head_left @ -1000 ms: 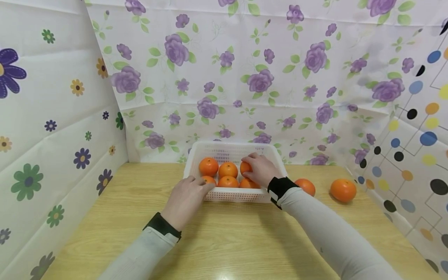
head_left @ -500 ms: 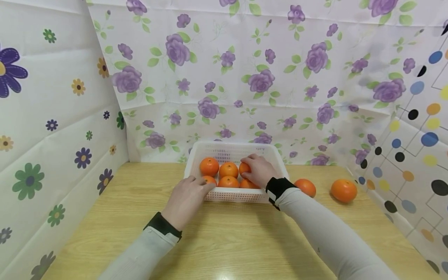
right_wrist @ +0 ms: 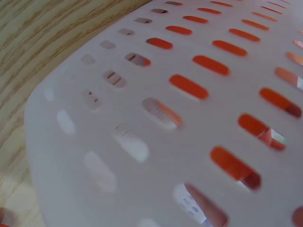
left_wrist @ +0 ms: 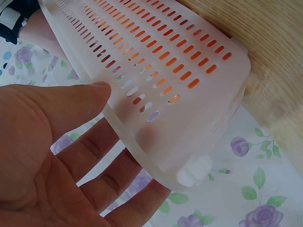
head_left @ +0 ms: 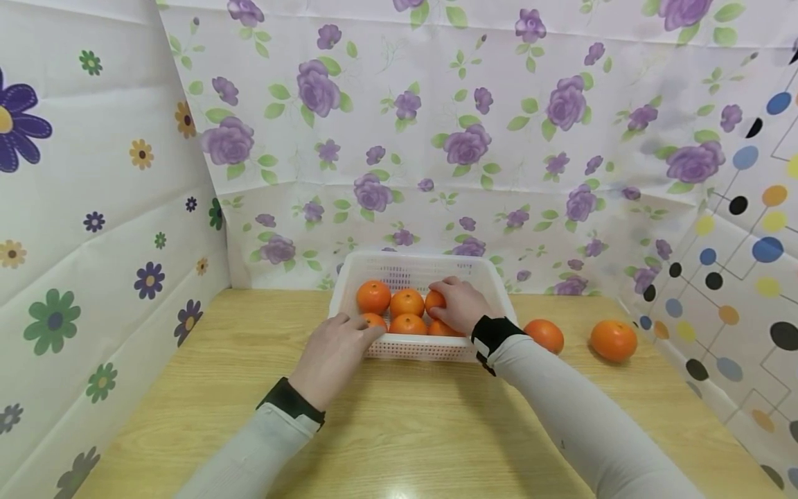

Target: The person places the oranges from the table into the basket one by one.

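Observation:
A white perforated plastic basket (head_left: 430,350) stands on the table against the back wall, with two rows of mandarins in it. My left hand (head_left: 333,357) grips its front left corner; the left wrist view has the thumb on the basket rim (left_wrist: 124,130) and the fingers over the other side. Inside the basket at the right, my right hand (head_left: 464,303) holds a mandarin (head_left: 434,301), thumb and fingertips around it. Just in front is another mandarin (head_left: 442,328), partly hidden by the basket's front wall. The right wrist view shows only the slotted basket wall (right_wrist: 156,132) with orange behind it.
Two more mandarins lie on the wooden table (head_left: 399,430) right of the basket: one mandarin (head_left: 544,336) close by the right wrist, the other mandarin (head_left: 614,340) farther right. Flowered sheets (head_left: 399,138) hang behind and at the left, and a dotted sheet (head_left: 742,277) hangs at the right.
My right hand has shifted very slightly left with the mandarin in its fingers. My left hand stays on the basket corner, and the basket has not moved.

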A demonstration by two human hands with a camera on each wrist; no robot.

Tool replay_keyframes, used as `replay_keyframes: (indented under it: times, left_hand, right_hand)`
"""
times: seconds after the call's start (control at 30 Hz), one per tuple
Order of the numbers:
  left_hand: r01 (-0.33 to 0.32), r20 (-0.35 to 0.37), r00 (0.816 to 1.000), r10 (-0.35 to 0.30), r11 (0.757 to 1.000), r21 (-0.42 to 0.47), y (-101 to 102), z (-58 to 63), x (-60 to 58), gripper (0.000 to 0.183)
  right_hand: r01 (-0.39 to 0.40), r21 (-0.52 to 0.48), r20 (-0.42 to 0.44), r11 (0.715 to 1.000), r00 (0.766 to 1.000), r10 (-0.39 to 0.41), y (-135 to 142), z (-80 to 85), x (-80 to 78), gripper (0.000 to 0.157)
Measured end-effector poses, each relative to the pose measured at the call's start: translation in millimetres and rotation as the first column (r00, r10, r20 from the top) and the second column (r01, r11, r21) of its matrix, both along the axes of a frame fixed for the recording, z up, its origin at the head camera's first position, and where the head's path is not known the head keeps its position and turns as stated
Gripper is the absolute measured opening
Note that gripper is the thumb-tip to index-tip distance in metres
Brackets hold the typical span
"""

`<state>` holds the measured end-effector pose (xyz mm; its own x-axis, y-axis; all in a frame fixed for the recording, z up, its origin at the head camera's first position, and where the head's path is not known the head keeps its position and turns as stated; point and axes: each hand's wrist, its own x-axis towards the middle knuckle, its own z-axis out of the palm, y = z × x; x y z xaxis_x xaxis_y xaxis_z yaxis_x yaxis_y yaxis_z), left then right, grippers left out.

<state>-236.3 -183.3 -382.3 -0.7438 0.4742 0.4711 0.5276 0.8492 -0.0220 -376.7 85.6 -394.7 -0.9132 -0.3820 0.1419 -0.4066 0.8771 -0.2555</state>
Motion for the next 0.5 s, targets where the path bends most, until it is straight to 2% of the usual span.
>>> replay_keyframes:
  times: [0.2, 0.5]
  left_hand:
    - [0.001, -0.017, 1.0, -0.001, 1.0, -0.001, 0.0, -0.2, 0.3, 0.043]
    - [0.006, -0.023, 1.0, -0.006, 1.0, 0.0, -0.3, -0.8, 0.7, 0.043]
  right_hand:
    - [-0.033, 0.02, -0.023, 0.999, 0.999, 0.033, -0.9, 1.3, 1.5, 0.037]
    - [-0.026, 0.024, -0.026, 0.999, 0.999, 0.026, -1.5, 1.4, 2.8, 0.036]
